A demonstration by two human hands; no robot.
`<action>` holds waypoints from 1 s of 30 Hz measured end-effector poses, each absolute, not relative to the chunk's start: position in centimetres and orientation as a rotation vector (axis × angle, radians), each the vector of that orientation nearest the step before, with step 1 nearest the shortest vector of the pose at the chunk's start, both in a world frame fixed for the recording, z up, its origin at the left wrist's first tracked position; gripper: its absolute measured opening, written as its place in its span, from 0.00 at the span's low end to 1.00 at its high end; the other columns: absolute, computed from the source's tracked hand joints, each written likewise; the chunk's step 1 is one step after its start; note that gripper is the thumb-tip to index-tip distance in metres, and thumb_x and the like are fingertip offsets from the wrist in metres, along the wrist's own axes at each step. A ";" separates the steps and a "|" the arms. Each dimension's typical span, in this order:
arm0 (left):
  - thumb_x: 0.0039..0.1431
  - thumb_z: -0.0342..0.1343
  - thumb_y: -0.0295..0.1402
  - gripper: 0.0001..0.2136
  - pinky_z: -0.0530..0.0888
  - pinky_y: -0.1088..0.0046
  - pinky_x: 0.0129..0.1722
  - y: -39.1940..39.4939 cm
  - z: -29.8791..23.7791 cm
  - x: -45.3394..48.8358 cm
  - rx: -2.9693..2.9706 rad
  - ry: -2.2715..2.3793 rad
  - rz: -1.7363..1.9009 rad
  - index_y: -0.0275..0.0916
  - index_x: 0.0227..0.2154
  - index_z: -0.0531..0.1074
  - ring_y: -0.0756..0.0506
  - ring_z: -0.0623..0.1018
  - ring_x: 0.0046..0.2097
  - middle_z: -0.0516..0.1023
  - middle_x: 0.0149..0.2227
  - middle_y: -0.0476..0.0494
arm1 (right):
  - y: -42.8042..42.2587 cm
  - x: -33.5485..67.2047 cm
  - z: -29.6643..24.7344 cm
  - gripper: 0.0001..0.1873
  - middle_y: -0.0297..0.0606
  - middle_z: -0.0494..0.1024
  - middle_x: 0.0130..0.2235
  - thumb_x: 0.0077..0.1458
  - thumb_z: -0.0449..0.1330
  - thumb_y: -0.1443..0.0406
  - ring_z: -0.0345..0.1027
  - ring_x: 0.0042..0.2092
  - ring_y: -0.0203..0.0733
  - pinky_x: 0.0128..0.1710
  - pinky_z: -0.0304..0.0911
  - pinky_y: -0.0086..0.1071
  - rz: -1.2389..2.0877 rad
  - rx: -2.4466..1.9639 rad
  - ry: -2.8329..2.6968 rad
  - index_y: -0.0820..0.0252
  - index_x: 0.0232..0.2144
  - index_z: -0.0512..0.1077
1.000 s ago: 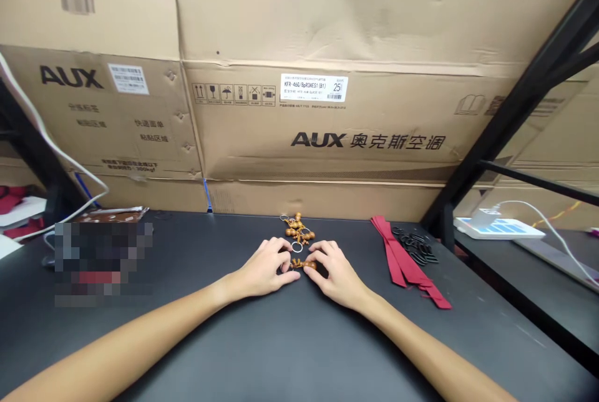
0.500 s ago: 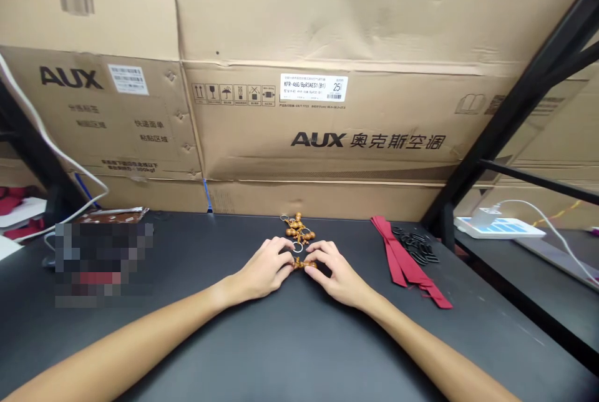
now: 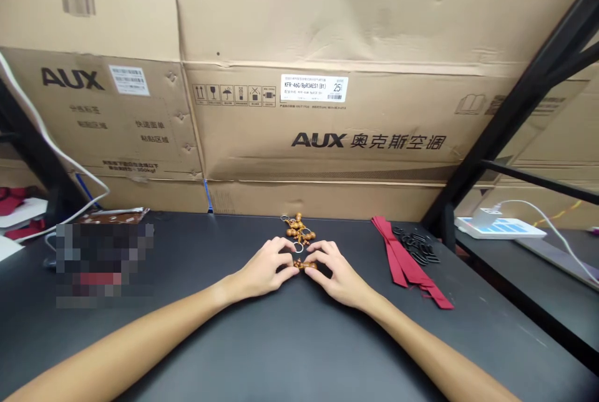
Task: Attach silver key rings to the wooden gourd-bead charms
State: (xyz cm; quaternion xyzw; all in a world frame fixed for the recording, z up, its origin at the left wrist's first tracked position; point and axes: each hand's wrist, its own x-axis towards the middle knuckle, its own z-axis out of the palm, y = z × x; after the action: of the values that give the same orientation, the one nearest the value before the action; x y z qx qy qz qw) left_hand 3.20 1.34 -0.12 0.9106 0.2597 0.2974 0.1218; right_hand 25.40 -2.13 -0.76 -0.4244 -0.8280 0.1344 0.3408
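Observation:
A small brown gourd keychain [image 3: 306, 265] lies low over the black table between my two hands. My left hand [image 3: 266, 268] pinches its cord end, thumb and fingers closed around the knot. My right hand [image 3: 337, 275] has its thumb and fingertips on the gourd's rounded end. The keychain's metal ring [image 3: 298, 247] stands out just above, near the left fingertips. Right behind the hands, several more brown gourd keychains [image 3: 295, 225] lie in a loose pile with their rings. The fingers partly hide the held piece.
To the right lie red fabric strips [image 3: 407, 261] beside a heap of black buckles [image 3: 418, 247]. A cardboard wall [image 3: 243, 152] closes off the back of the table [image 3: 290, 346]. Black rack posts [image 3: 503, 105] slant up at the sides. A power strip [image 3: 498, 227] sits at far right.
The left thumb and fingers have shifted slightly at the cord end, and a bit more of the gourd shows. Otherwise the hands stay in place.

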 end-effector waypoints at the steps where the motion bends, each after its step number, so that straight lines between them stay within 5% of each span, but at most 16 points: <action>1: 0.61 0.56 0.33 0.06 0.68 0.65 0.51 1.3 0.0 3.2 2.647 0.746 0.864 0.39 0.29 0.73 0.44 0.71 0.48 0.71 0.47 0.43 | -2.0 25.5 -0.9 0.04 0.41 0.70 0.45 0.59 0.57 0.63 0.62 0.49 0.46 0.52 0.61 0.44 0.324 -1.135 -2.140 0.55 0.36 0.72; 9: 0.59 0.57 0.34 0.09 0.68 0.64 0.50 1.4 -0.3 3.2 2.635 0.795 0.865 0.39 0.25 0.71 0.43 0.71 0.48 0.71 0.47 0.43 | -2.0 25.5 -0.8 0.05 0.41 0.70 0.46 0.59 0.57 0.63 0.62 0.49 0.47 0.52 0.60 0.46 0.321 -1.145 -2.144 0.54 0.36 0.72; 23: 0.61 0.51 0.27 0.05 0.69 0.67 0.51 0.7 0.6 3.3 2.686 0.675 0.802 0.39 0.32 0.71 0.45 0.71 0.48 0.71 0.47 0.42 | -1.4 25.9 -1.4 0.06 0.41 0.71 0.45 0.59 0.57 0.61 0.63 0.48 0.48 0.49 0.61 0.48 0.166 -1.274 -2.125 0.54 0.36 0.73; 30: 0.60 0.57 0.35 0.10 0.68 0.63 0.51 0.9 0.0 3.2 2.724 0.762 0.809 0.38 0.24 0.70 0.43 0.70 0.49 0.70 0.48 0.42 | -2.2 25.5 -0.7 0.06 0.41 0.69 0.49 0.59 0.57 0.62 0.60 0.52 0.48 0.52 0.59 0.47 0.286 -1.131 -2.209 0.53 0.38 0.72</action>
State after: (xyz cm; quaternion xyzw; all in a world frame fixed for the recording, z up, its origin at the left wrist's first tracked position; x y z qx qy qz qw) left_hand 3.16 0.92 0.01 0.9213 0.2576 0.2737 0.0994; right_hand 25.50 -2.22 -0.73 -0.4295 -0.8389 0.1087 0.3163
